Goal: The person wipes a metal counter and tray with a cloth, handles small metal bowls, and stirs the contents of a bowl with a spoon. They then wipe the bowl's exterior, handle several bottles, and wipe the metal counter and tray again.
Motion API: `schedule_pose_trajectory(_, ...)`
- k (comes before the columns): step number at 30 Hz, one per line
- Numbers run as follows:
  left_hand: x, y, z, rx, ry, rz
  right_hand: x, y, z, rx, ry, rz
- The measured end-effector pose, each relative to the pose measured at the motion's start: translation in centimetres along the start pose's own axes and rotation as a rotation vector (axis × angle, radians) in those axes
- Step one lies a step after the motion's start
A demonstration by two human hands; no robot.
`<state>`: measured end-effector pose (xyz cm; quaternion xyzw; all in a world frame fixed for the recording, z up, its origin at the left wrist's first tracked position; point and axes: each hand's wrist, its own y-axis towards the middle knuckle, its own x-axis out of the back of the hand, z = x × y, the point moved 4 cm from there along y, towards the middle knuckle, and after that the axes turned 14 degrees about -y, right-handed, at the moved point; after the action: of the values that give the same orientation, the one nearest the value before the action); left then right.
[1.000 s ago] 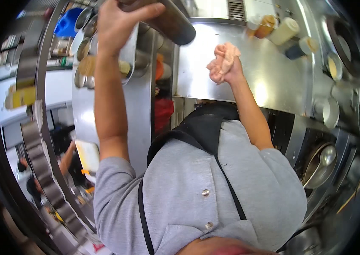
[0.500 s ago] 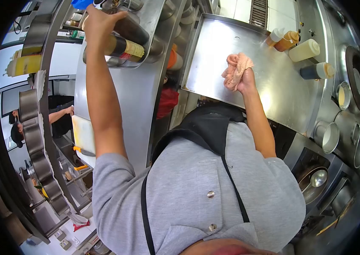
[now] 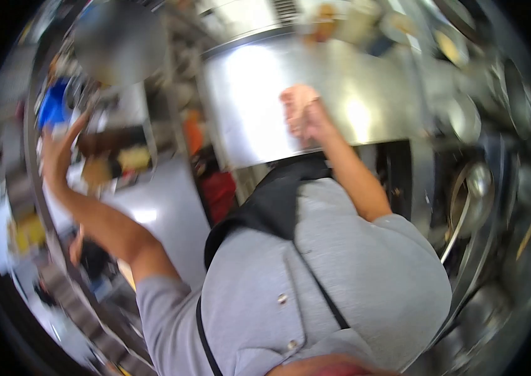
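Your right hand [image 3: 306, 119], clenched, presses on the broad shiny steel surface [image 3: 247, 113] near its front edge; a hard swipe could run off the lip. Your left hand [image 3: 58, 150] reaches the dark brown bottle [image 3: 112, 139], but blur hides the grip, and a loose hold could drop it. The crumpled pink cloth [image 3: 295, 97] sits balled in your right fist.

No text, brand or number is legible: motion blur smears the pale label [image 3: 132, 158] on the dark bottle [image 3: 112, 141] beside the left hand [image 3: 58, 153], and the containers [image 3: 341, 25] beyond the right hand [image 3: 306, 119] show no readable marking
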<state>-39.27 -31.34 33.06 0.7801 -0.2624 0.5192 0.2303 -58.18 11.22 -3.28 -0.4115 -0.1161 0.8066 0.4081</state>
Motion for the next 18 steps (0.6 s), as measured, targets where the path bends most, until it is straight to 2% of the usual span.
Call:
schedule_pose_trajectory(1,-0.2,1.4,-1.7,-0.313,0.091,-0.063,1.3,-0.4,0.5,0.041,0.000,0.019)
schedule_pose_trajectory(2,-1.1,-0.9,-8.6,-0.159,0.094,-0.392,2.0,-1.1,0.8,0.101,-0.025,-0.003)
schedule_pose_trajectory(4,-7.8,-0.8,-16.5,-0.449,-0.553,-0.145,3.3,-3.3,2.2,0.119,-0.007,-0.015)
schedule_pose_trajectory(5,-12.2,-1.7,-20.8,-0.609,-0.731,0.067,3.7,-4.1,2.4,0.105,-0.006,-0.011)
schedule_pose_trajectory(6,-15.3,-4.7,-27.0,-0.813,-0.523,0.063,4.3,-5.0,2.7,0.093,-0.003,0.003)
schedule_pose_trajectory(7,-19.0,-6.7,-31.3,-0.896,-0.563,0.172,5.3,-5.7,2.9,0.126,0.027,0.041)
schedule_pose_trajectory(8,-23.3,-8.2,-35.0,-1.057,-0.701,0.392,6.5,-6.6,2.7,0.139,0.026,0.028)
schedule_pose_trajectory(9,-28.7,-8.6,-37.7,-1.073,-0.765,0.585,7.6,-7.5,2.6,0.209,0.061,-0.026)
schedule_pose_trajectory(10,-33.9,-9.4,-40.3,-0.843,-0.868,0.781,8.8,-8.6,2.7,0.278,0.095,-0.077)
schedule_pose_trajectory(11,-37.7,-10.4,-42.8,-0.965,-0.849,0.755,9.6,-10.1,2.3,0.311,0.175,-0.130)
schedule_pose_trajectory(12,-42.1,-10.7,-45.0,-0.850,-0.903,0.730,9.7,-11.1,2.1,0.324,0.178,-0.141)
schedule_pose_trajectory(13,-45.4,-11.2,-46.7,-0.733,-0.954,0.706,10.5,-12.4,2.2,0.400,0.129,-0.366)
schedule_pose_trajectory(14,-47.0,-12.3,-48.2,-0.749,-0.961,0.717,11.2,-14.1,2.2,0.474,0.076,-0.594)
schedule_pose_trajectory(16,-48.9,-12.6,-50.3,-0.554,-0.904,0.351,10.9,-17.1,2.2,0.412,0.166,-0.573)
schedule_pose_trajectory(17,-51.8,-11.8,-50.9,-0.524,-1.090,0.227,11.1,-18.1,1.5,0.427,0.248,-0.544)
schedule_pose_trajectory(18,-51.1,-11.7,-51.2,-0.528,-1.108,0.225,11.3,-18.4,0.7,0.410,0.350,-0.589)
